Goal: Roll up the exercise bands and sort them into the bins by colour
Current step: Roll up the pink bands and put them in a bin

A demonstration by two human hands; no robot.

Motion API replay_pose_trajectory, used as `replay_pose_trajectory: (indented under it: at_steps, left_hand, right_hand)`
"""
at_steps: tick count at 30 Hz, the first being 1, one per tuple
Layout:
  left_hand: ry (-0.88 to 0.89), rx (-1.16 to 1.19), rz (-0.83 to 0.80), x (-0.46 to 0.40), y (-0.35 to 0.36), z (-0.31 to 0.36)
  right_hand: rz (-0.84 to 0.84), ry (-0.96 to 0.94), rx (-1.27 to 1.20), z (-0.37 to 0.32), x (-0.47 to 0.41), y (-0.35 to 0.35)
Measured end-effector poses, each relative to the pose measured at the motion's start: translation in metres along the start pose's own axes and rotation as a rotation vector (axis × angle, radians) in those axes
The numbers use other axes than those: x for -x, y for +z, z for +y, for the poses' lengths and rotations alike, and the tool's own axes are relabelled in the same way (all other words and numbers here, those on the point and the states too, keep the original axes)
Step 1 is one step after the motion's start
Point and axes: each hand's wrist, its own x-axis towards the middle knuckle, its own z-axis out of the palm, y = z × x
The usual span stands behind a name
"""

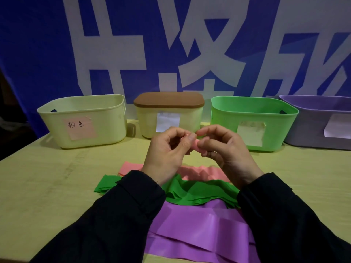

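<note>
A pink band [195,144] is being pinched at centre by the fingers of the left hand [167,149] and right hand [226,149], above the pale wooden surface [57,186]. Bins are being backed at twelve o'clock by a blue banner [38,44].

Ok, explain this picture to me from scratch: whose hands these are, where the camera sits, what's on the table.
There is no machine here. One camera, worn on a person's head, looks down at their own two hands. The left hand and right hand together pinch a small pink band, apparently rolling it up. On the table lie flat bands: pink, green and purple. Along the back stand four bins: a pale yellow bin with a pink label, a lidded bin, a green bin and a purple bin. A blue banner hangs behind them.
</note>
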Motion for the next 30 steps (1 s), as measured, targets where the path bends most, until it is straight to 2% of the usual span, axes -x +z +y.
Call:
replay_pose_trajectory:
  at_steps: [7,10,18,21,23,27,30]
  left_hand:
    - [0.027,-0.029,0.012,-0.004,-0.005,-0.003]
    - [0.017,-0.067,0.007,-0.005,-0.007,-0.005]
    - [-0.093,0.032,0.019,-0.006,-0.006,0.003]
    - [-0.151,0.049,-0.011,-0.005,-0.010,0.003]
    - [-0.180,-0.037,-0.009,-0.007,-0.015,0.002]
    - [-0.136,-0.241,0.038,-0.015,-0.038,0.011]
    - [-0.098,-0.338,0.160,-0.029,-0.066,0.017]
  right_hand:
    - [0.020,0.051,0.083,0.000,0.003,0.004]
    - [0.027,-0.009,0.162,-0.002,0.004,0.006]
    - [0.129,-0.152,0.122,0.004,-0.004,-0.001]
    - [0.093,-0.206,0.170,0.007,-0.004,-0.003]
    - [0.038,-0.162,0.177,0.009,-0.004,-0.003]
    - [-0.084,-0.106,0.349,0.011,-0.001,0.001]
    - [-0.082,-0.044,0.322,0.011,0.003,0.007]
